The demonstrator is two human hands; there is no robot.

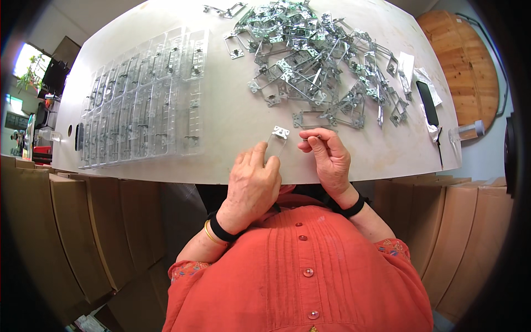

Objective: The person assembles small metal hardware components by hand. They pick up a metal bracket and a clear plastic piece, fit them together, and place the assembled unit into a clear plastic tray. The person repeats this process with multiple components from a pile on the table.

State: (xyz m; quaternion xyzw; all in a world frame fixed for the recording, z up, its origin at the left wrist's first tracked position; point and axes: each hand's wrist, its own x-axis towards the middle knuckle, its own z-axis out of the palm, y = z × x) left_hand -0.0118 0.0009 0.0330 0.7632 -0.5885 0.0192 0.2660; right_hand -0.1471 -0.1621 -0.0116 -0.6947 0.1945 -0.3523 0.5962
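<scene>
My left hand [251, 180] is closed on a small metal bracket [280, 132], whose pale plate with holes and thin side rods stick out past my fingertips. The rest of that bracket is hidden under the fingers. To its right, and apart from it, my right hand [331, 161] pinches thumb against fingers. A tiny dark bit shows at the fingertips, too small to name. Just beyond both hands lies a heap of similar metal brackets [323, 83], tangled together. One flat frame-shaped bracket [318, 118] rests at the heap's near edge.
Clear plastic trays [171, 116] with metal parts in their slots cover the table's left side. A black phone [427, 103] lies by white packets [406, 69] on the right. Cardboard boxes [99, 232] stand below the table [221, 160] on both sides.
</scene>
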